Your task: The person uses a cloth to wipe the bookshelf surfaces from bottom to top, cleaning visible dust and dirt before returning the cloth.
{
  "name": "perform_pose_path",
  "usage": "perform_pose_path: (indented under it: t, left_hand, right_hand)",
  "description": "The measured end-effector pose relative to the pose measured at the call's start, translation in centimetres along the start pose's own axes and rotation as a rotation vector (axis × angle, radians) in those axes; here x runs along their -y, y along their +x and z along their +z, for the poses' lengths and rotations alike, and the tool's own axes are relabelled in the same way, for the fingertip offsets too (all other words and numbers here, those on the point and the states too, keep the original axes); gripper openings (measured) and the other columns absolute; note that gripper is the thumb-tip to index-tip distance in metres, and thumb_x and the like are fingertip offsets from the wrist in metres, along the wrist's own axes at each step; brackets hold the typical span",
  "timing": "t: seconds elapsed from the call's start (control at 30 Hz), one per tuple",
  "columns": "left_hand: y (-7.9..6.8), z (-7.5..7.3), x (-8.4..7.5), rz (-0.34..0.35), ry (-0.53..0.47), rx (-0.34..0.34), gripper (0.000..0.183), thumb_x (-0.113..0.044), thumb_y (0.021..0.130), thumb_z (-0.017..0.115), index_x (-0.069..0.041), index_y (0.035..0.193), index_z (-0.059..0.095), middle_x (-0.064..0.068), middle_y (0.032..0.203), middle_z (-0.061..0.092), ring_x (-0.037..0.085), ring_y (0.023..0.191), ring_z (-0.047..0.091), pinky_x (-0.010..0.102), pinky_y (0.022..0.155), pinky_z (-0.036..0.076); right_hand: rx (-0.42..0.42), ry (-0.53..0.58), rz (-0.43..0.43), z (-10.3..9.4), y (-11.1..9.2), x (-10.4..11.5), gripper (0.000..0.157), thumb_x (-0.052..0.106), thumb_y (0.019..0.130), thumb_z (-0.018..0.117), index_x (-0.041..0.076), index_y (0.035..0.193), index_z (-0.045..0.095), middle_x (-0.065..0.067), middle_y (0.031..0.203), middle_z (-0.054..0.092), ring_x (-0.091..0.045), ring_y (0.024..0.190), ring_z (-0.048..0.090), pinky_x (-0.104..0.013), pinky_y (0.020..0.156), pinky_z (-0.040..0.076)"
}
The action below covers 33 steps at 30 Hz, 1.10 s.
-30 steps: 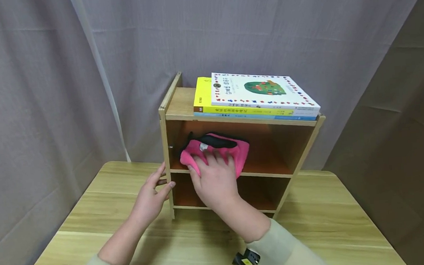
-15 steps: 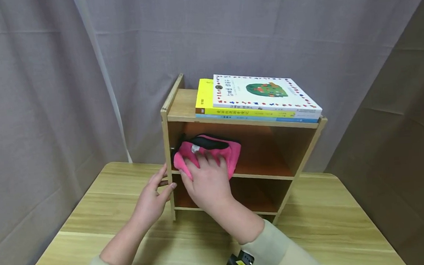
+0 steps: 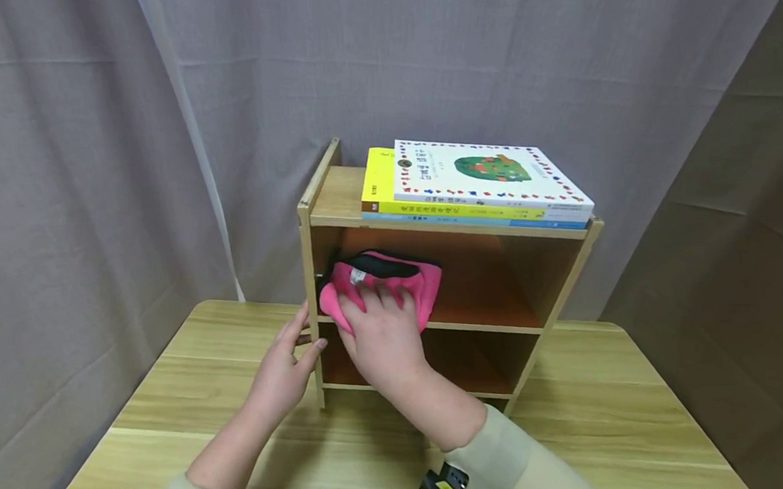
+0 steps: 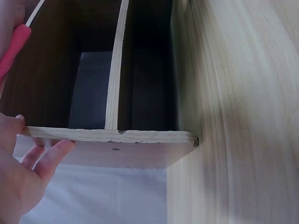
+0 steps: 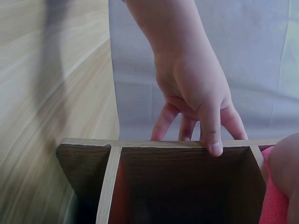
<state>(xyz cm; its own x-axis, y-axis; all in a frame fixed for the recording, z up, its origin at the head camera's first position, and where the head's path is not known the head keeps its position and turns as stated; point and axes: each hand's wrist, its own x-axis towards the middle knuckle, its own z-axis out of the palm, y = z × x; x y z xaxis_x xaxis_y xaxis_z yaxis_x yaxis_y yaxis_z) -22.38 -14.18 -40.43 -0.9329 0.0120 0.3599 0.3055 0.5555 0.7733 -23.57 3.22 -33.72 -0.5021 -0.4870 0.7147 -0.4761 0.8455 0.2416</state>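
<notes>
A small wooden bookshelf [image 3: 337, 192] stands on the table, its compartments facing me. My left hand [image 3: 281, 375] grips its left side panel, thumb at the front edge and fingers on the outer face. In the right wrist view, that thumb [image 5: 215, 148] hooks over the panel's edge. Inside the upper compartment, toward its left wall, my right hand [image 3: 384, 342] holds a bunched pink cloth [image 3: 429, 278] with black trim and a white tag. Its fingers spread over the cloth, which drapes over the shelf's front edge. The palm side of this hand is hidden.
A white book [image 3: 488, 167] lies on a yellow book [image 3: 375, 178] and a blue one [image 3: 477, 219] on the bookshelf's top. The wood-grain table [image 3: 191, 384] extends to both sides. Grey curtain [image 3: 254, 96] hangs close behind.
My right hand and the pink cloth have moved left along the upper compartment, up to its left wall, slowing in the last half second. My left hand keeps its hold on the side panel.
</notes>
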Motion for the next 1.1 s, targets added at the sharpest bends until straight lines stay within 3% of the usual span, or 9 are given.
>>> perform_pose_path:
  t: [0.13, 0.33, 0.53, 0.7, 0.87, 1.1]
  left_hand:
    - [0.0, -0.1, 0.0, 0.001, 0.012, -0.013, 0.062, -0.039, 0.093, 0.051, -0.04, 0.145, 0.017, 0.001, 0.146, 0.033, 0.023, 0.116, 0.049, 0.041, 0.087, 0.048]
    - [-0.2, 0.0, 0.0, -0.001, 0.018, -0.016, 0.063, -0.043, 0.093, 0.05, -0.04, 0.145, 0.016, 0.002, 0.145, 0.034, 0.023, 0.116, 0.049, 0.043, 0.09, 0.046]
    - [-0.3, 0.1, 0.0, -0.005, 0.015, -0.026, 0.063, -0.044, 0.092, 0.05, -0.041, 0.145, 0.016, 0.001, 0.145, 0.034, 0.022, 0.115, 0.05, 0.043, 0.09, 0.046]
    - [-0.3, 0.2, -0.3, -0.017, 0.014, -0.027, 0.062, -0.043, 0.092, 0.05, -0.041, 0.145, 0.016, 0.001, 0.145, 0.034, 0.023, 0.117, 0.048, 0.044, 0.093, 0.044]
    - [-0.4, 0.3, -0.5, -0.031, 0.015, -0.03, 0.063, -0.043, 0.093, 0.05, -0.04, 0.146, 0.016, 0.001, 0.145, 0.034, 0.023, 0.119, 0.047, 0.045, 0.095, 0.042]
    - [-0.4, 0.2, -0.7, -0.058, 0.013, -0.031, 0.063, -0.039, 0.093, 0.051, -0.043, 0.145, 0.014, 0.001, 0.143, 0.036, 0.022, 0.119, 0.047, 0.045, 0.096, 0.041]
  right_hand:
    - [-0.006, 0.022, 0.013, -0.2, 0.3, -0.1, 0.029, 0.036, 0.084, 0.065, 0.024, 0.111, 0.061, 0.001, 0.11, 0.063, -0.02, 0.101, 0.057, -0.045, 0.082, 0.043]
    - [0.034, 0.104, 0.101, -1.1, 0.6, -0.5, 0.022, 0.031, 0.089, 0.059, 0.022, 0.109, 0.06, 0.003, 0.093, 0.068, -0.017, 0.086, 0.063, -0.042, 0.077, 0.046]
    - [0.012, 0.223, 0.184, -1.5, 0.9, -0.9, 0.018, 0.028, 0.092, 0.056, 0.021, 0.109, 0.06, 0.002, 0.083, 0.067, -0.018, 0.071, 0.062, -0.041, 0.073, 0.048]
    - [0.027, 0.309, 0.262, -1.8, 1.0, -1.3, 0.014, 0.027, 0.093, 0.055, 0.017, 0.103, 0.057, 0.001, 0.067, 0.059, -0.017, 0.057, 0.053, -0.034, 0.055, 0.044]
    - [0.1, 0.522, 0.43, -2.4, 1.4, -2.0, 0.019, 0.037, 0.096, 0.045, 0.019, 0.096, 0.052, 0.001, 0.06, 0.046, -0.016, 0.053, 0.044, -0.028, 0.048, 0.037]
    - [0.11, 0.821, 0.636, -2.7, 2.4, -2.6, 0.033, 0.052, 0.095, 0.036, 0.022, 0.103, 0.05, -0.003, 0.072, 0.048, -0.019, 0.054, 0.048, -0.029, 0.046, 0.042]
